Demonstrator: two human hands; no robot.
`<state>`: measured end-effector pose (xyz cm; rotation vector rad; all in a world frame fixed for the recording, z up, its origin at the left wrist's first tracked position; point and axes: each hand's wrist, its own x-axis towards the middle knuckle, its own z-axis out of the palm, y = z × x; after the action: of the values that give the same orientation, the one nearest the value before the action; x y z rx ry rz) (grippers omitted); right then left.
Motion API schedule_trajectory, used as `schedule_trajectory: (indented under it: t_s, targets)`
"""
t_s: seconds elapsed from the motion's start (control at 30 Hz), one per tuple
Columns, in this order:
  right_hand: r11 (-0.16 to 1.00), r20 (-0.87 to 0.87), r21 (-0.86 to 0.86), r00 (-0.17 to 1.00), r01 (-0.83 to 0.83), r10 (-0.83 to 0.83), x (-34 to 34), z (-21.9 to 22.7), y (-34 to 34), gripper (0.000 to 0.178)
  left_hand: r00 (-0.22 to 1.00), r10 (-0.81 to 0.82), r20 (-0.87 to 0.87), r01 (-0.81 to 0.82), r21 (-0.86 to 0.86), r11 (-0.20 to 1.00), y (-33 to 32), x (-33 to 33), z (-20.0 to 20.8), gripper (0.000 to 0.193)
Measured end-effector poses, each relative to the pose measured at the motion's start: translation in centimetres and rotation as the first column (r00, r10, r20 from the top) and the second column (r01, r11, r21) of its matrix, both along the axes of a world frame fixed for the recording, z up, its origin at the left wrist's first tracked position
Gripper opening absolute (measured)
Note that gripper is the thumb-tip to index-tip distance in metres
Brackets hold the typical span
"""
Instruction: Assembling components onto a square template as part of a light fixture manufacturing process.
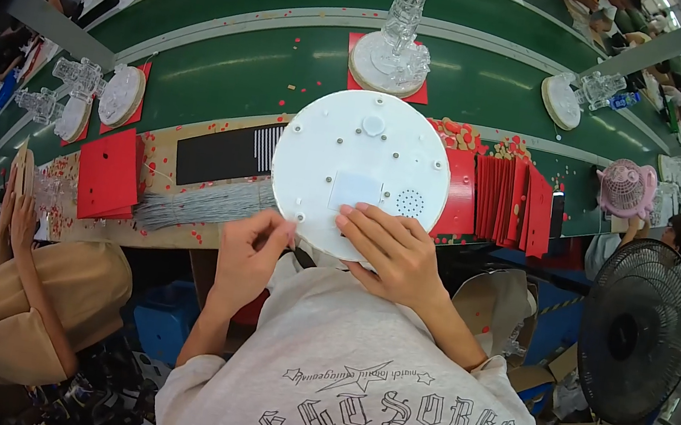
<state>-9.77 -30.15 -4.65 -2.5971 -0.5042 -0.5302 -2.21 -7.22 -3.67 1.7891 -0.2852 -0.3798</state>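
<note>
And just left of the red cards (515, 203), the white disc (361, 164) seemingly gets rim work: left hand (249, 256) curled there, right hand (396, 259) laid across, neither grip clear, steadiness called for next.

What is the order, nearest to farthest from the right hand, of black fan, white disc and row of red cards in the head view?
1. White disc: under the right hand, touching it.
2. Row of red cards: to the disc's right.
3. Black fan: farther right.
</note>
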Motion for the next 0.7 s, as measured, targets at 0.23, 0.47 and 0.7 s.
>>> schedule_trajectory:
  t_s: [0.23, 0.47, 0.7]
  targets:
    - [0.998, 0.025, -0.033, 0.998, 0.059, -0.058, -0.3, -0.3, -0.4, 0.065, 0.908, 0.007, 0.418, -0.135, 0.276, 0.952, -0.8, 2.7, -0.4, 0.021]
    - [0.983, 0.059, 0.102, 0.985, 0.153, -0.16, -0.1, -0.7, -2.7, 0.059, 0.954, 0.144, -0.264, -0.189, -0.153, 0.97, -1.2, 1.2, -1.7, 0.058]
    - [0.076, -0.062, 0.12, 0.084, 0.99, -0.995, -4.1, -15.0, -24.7, 0.049, 0.949, -0.038, -0.314, -0.087, -0.375, 0.923, -3.1, 1.2, -2.6, 0.069]
